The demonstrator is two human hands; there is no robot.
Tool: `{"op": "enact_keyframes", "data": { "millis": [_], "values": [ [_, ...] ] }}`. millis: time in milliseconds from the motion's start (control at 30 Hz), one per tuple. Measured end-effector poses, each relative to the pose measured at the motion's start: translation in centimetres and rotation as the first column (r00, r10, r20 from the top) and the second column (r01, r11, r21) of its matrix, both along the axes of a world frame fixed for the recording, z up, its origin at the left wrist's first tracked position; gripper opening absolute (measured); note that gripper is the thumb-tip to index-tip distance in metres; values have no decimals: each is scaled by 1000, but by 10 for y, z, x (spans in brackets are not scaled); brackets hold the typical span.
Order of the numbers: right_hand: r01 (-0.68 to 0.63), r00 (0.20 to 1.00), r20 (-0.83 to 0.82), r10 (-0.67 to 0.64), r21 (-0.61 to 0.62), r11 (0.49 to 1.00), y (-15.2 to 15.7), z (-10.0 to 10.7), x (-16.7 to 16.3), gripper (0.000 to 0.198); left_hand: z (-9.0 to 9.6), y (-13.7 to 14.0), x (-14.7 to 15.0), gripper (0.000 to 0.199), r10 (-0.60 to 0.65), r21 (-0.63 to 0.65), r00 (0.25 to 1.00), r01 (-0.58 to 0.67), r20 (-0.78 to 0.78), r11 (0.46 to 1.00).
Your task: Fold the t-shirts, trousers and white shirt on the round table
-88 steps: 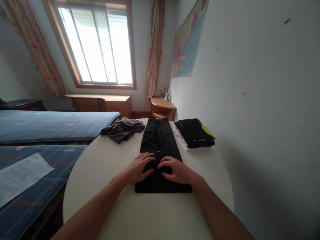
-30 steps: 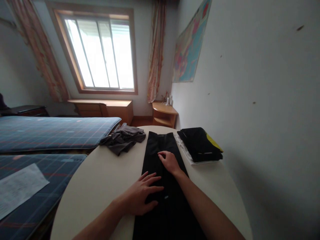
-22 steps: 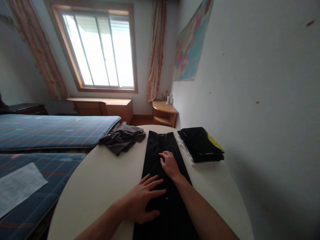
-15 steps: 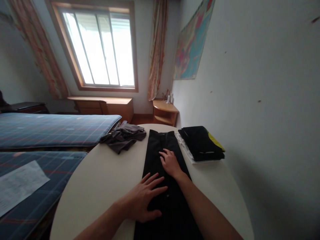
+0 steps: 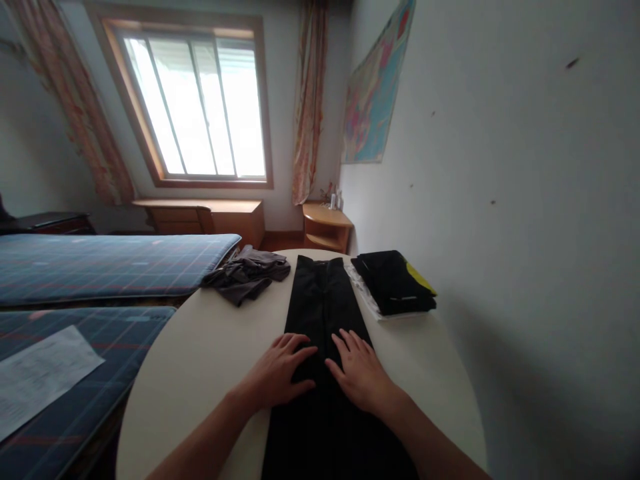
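Note:
A pair of black trousers (image 5: 320, 300) lies lengthwise on the round cream table (image 5: 200, 373), waistband at the far end and legs running toward me past the lower edge of the view. On the left side of the cloth rests my left hand (image 5: 283, 373), fingers apart. Opposite it, my right hand (image 5: 357, 370) lies flat on the right side with its fingers spread. Neither hand grips anything. Both forearms hide part of the tabletop.
A crumpled dark grey garment (image 5: 247, 273) lies at the table's far left. Folded black clothes with a yellow patch (image 5: 395, 283) are stacked at the far right, near the white wall (image 5: 525, 267). Plaid mattresses (image 5: 120, 267) stand on the left, one bearing a paper sheet (image 5: 47, 377).
My right hand has drawn back toward me along the trousers, now level with my left. My left hand has shifted slightly up and left. The view has tilted a little.

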State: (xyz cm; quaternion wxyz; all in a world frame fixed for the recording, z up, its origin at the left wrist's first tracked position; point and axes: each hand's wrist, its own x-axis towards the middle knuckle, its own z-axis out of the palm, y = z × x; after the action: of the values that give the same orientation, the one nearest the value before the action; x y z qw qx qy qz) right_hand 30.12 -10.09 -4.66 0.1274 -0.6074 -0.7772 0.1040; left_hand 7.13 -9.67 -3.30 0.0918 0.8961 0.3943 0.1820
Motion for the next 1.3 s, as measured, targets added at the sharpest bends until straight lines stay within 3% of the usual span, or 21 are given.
{"op": "enact_keyframes", "data": {
  "millis": [167, 333, 500, 600, 767, 967, 1300],
  "values": [
    [-36, 999, -35, 35, -51, 998, -20, -5, 1, 66, -10, 6, 1, 41, 70, 65, 998, -70, 10, 995],
    [-38, 999, 10, 38, -24, 999, -10, -3, -3, 67, -19, 13, 5, 27, 123, 100, 992, -125, 24, 987],
    [-54, 996, -62, 57, 47, 997, 6, -4, -6, 60, -21, 12, 9, 44, 152, 44, 986, -149, -74, 988],
    [-85, 979, -170, 111, 154, 984, 6, 0, -3, 41, -24, 5, 8, 56, 161, 4, 984, -161, -73, 987],
    [-206, 918, -279, 280, 267, 941, -13, 13, 10, 12, -20, -8, 1, 44, 114, -5, 991, -114, 76, 993],
    [-359, 878, -255, 406, 210, 909, -25, 13, 20, 30, -13, -14, -4, 50, -13, -130, 997, 24, 82, 991],
    [-418, 877, -170, 450, 192, 888, -28, 13, 16, 23, -16, -14, -5, 57, -41, -160, 997, 51, 63, 986]
  ]
}}
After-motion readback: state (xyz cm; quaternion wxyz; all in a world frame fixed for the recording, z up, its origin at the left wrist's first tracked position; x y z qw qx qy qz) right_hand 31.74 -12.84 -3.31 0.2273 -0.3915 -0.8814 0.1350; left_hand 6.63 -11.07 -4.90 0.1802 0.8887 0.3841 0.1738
